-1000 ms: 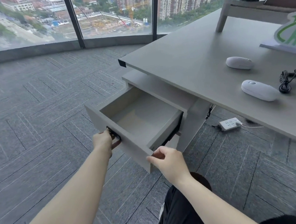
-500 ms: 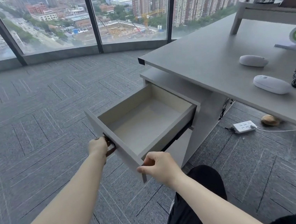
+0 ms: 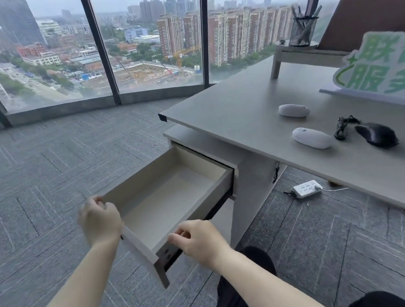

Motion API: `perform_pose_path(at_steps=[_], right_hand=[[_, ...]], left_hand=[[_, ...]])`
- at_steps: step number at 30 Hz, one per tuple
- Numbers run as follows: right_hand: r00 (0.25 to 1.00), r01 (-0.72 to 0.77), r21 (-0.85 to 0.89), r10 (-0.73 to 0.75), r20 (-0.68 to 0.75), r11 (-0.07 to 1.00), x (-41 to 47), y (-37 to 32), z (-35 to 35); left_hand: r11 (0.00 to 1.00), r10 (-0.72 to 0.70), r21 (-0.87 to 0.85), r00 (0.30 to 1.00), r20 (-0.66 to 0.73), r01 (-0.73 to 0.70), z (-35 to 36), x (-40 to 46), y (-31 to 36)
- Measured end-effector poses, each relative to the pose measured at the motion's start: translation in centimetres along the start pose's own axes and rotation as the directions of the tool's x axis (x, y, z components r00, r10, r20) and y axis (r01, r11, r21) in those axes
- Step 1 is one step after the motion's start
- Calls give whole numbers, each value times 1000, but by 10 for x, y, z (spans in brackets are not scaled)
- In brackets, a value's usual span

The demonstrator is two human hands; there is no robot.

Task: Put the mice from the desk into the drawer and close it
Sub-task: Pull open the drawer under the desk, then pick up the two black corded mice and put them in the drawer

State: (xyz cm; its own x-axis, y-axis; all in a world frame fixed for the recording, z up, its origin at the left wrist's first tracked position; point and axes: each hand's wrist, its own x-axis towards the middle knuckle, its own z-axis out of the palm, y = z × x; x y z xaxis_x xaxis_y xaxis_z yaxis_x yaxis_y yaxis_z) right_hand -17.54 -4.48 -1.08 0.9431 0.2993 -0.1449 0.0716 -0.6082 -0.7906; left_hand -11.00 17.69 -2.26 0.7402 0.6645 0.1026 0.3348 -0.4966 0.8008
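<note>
The drawer (image 3: 173, 174) under the grey desk (image 3: 239, 109) is pulled far out and its inside is bare. My left hand (image 3: 100, 223) curls over the top edge of the drawer front at its left end. My right hand (image 3: 198, 241) pinches the drawer's right front corner. Three mice lie on the desk to the right, out of reach of both hands: a white mouse (image 3: 294, 110) farther back, a second white mouse (image 3: 312, 138) nearer the desk edge, and a black mouse (image 3: 377, 134) whose coiled cable (image 3: 343, 127) lies next to it.
A green and white sign (image 3: 385, 71) stands behind the mice. A mesh pen holder (image 3: 302, 30) sits on a desk riser (image 3: 298, 54) at the back. A white power strip (image 3: 306, 188) lies on the carpet under the desk. Tall windows line the far wall.
The drawer has slid further out. My left hand has left the front handle and risen to the top edge of the drawer front. The view has tilted up, bringing the black mouse into sight.
</note>
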Motion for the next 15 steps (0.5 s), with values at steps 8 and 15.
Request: perform_pose_path(at_steps=[8, 15], right_hand=[[783, -59, -20, 34, -622, 998, -41, 34, -195], [349, -536, -109, 103, -931, 837, -120, 137, -345]], left_hand=[[780, 624, -335, 698, 351, -528, 97, -118, 216], [561, 770, -428, 256, 584, -709, 190, -239, 333]])
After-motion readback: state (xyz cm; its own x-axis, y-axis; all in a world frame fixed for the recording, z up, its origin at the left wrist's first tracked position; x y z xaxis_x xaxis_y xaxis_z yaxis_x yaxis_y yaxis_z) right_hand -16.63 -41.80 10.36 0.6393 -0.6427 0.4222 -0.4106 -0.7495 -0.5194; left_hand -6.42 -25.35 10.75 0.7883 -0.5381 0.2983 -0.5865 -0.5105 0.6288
